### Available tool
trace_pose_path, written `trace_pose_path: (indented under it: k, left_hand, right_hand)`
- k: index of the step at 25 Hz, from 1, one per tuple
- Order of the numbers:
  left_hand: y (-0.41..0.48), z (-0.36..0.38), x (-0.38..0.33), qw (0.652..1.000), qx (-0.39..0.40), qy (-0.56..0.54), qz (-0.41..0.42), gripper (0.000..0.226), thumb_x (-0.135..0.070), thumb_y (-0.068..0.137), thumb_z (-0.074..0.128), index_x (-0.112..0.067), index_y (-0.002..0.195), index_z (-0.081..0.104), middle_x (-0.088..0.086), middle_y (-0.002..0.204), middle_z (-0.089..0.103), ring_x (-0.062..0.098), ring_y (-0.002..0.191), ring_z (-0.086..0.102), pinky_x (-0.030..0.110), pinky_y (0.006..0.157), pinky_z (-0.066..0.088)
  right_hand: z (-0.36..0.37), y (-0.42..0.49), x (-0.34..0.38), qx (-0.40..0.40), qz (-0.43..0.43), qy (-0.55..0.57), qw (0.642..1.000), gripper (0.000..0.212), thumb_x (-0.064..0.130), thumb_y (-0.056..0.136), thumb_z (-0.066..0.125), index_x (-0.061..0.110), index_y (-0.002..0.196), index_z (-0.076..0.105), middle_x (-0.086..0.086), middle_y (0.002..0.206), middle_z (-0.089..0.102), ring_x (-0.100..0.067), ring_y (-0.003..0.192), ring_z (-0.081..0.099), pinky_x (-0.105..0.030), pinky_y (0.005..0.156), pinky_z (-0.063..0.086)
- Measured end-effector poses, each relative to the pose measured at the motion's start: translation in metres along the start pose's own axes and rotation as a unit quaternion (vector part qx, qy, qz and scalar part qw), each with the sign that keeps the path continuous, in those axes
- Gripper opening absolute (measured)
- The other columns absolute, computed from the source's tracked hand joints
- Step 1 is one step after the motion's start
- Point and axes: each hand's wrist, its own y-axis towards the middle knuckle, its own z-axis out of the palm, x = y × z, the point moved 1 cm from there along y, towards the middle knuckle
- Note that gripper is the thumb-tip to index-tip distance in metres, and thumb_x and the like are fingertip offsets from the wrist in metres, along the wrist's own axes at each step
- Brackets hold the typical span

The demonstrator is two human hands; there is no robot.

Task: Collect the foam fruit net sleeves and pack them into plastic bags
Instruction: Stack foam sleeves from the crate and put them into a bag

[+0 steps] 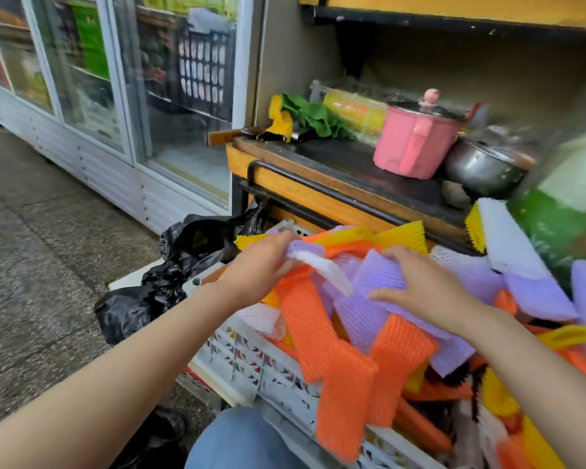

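Under both hands sits a big heap of foam sleeves [454, 353], piled high in a white crate [251, 363] full of little holes. The left hand [261, 265] is closed around a bunch of sleeves [318, 265], one white and one pale purple, and the white one sticks out toward the right hand. The right hand [423, 286] lies on top of a purple sleeve [379, 275]. Its fingers bend over the far edge and its thumb hooks the near edge, so it looks like it is holding that sleeve.

To the left of the left hand, just past the crate's side, lies a black bag [183, 262]. It is thin, shiny and crumpled, and its mouth seems to gape toward the crate. The left hand is much closer to the bag than the right hand, so I think the left hand's bunch goes in first, with a short move to the left.

The sleeves are soft, light and squashy, with a net pattern all over. They are long and flat. Some orange sleeves [322, 333] run from just below the hands toward the person and flop over the crate's near wall. They bend easily, so a loose one could slip out on the way.
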Motion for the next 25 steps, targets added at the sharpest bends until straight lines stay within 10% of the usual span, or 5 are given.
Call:
trace_pose_path:
  k: [8, 11, 16, 25]
  left_hand:
    - [0.000, -0.034, -0.056, 0.959, -0.203, -0.152, -0.126, 0.018, -0.030, 0.095, 0.052, -0.012, 0.094, 0.048, -0.007, 0.070, 0.049, 0.006, 0.063, 0.047, 0.015, 0.051, 0.034]
    - [-0.003, -0.033, -0.078, 0.926, -0.143, -0.315, -0.149, 0.013, -0.028, 0.094, 0.055, -0.016, 0.093, 0.050, -0.005, 0.083, 0.056, 0.009, 0.075, 0.053, 0.012, 0.061, 0.039]
    - [-0.027, -0.016, -0.113, 0.821, 0.012, -0.553, -0.138, 0.030, -0.035, 0.096, 0.049, -0.020, 0.122, 0.050, -0.001, 0.123, 0.062, 0.012, 0.111, 0.061, 0.033, 0.094, 0.050]
    - [-0.060, -0.010, -0.092, 0.890, -0.063, -0.405, -0.199, 0.060, -0.028, 0.072, 0.077, -0.014, 0.123, 0.050, 0.003, 0.115, 0.064, 0.016, 0.100, 0.064, 0.037, 0.083, 0.054]
  right_hand:
    - [-0.044, 0.003, 0.006, -0.313, 0.031, 0.209, 0.926, 0.035, 0.014, 0.084, 0.068, 0.005, 0.115, 0.052, -0.005, 0.108, 0.058, -0.020, 0.097, 0.053, -0.024, 0.076, 0.034]
    - [-0.055, -0.002, 0.035, -0.253, 0.025, 0.421, 0.871, 0.032, 0.016, 0.089, 0.061, 0.007, 0.117, 0.049, -0.002, 0.107, 0.058, -0.012, 0.094, 0.054, -0.022, 0.077, 0.041]
    - [-0.034, -0.013, 0.062, -0.183, 0.034, 0.419, 0.889, 0.030, 0.019, 0.096, 0.050, 0.007, 0.123, 0.044, -0.001, 0.112, 0.052, -0.011, 0.100, 0.050, -0.018, 0.074, 0.040]
    - [0.002, -0.076, 0.040, -0.169, 0.029, 0.368, 0.914, 0.048, 0.022, 0.095, 0.051, 0.011, 0.138, 0.035, -0.001, 0.133, 0.046, -0.008, 0.120, 0.045, -0.014, 0.098, 0.036]
